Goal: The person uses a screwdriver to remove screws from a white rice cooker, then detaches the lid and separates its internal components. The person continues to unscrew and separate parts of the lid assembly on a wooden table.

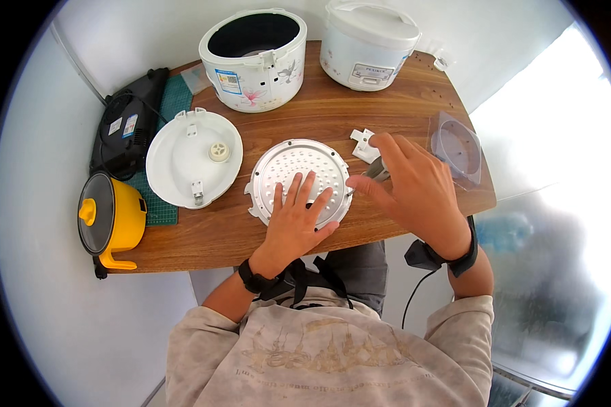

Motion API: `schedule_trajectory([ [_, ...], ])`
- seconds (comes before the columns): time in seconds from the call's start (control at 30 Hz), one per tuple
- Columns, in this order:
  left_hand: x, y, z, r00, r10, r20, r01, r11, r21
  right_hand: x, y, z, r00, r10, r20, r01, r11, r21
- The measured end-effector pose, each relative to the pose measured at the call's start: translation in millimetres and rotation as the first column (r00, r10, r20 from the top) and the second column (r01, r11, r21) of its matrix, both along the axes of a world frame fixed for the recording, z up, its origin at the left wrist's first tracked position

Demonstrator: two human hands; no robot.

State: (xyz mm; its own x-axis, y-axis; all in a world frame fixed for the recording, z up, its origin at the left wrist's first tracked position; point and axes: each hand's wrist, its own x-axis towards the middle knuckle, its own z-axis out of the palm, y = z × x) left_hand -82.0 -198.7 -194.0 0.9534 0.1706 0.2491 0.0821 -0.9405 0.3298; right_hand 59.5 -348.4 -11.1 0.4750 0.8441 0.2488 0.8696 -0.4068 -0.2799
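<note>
A round silver inner lid plate (297, 154) with small raised bumps lies on the wooden table in front of me. My left hand (297, 216) rests flat on its near half, fingers spread. Over the plate's right edge my right hand (414, 186) is closed around a screwdriver (376, 172); its grey handle shows partly under the fingers, and the tip is at the rim. A small white plastic bracket (365, 145) lies just beyond that hand. To the left of the plate, a white outer lid (166, 157) lies with its inside up, a round cream-coloured cap (218, 151) on it.
At the back stand an open white rice cooker body (271, 85) and a closed white rice cooker (370, 51). A clear plastic tray (458, 146) holding small parts is at right. A yellow pot (125, 217), a green cutting mat (161, 203) and a black device (125, 125) occupy the left.
</note>
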Motion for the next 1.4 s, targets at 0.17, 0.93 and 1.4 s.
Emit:
schedule_trajectory([
  [0.17, 0.1, 0.0, 0.4, 1.0, -0.009, 0.022, 0.009, 1.0, -0.016, 7.6, -2.8, -8.9, 0.994, 0.02, -0.107, -0.01, 0.995, 0.095],
  [0.93, -0.1, 0.2, 3.5, 1.0, -0.007, -0.017, 0.007, 1.0, -0.022, 6.8, -8.6, -9.5, 0.995, 0.007, -0.103, -0.003, 0.999, 0.04],
  [1.4, 0.7, 1.2, 5.0, 0.999, -0.019, -0.035, 0.019, 0.999, -0.027, 5.5, -12.6, -18.0, 0.981, 0.158, -0.111, -0.143, 0.981, 0.129],
])
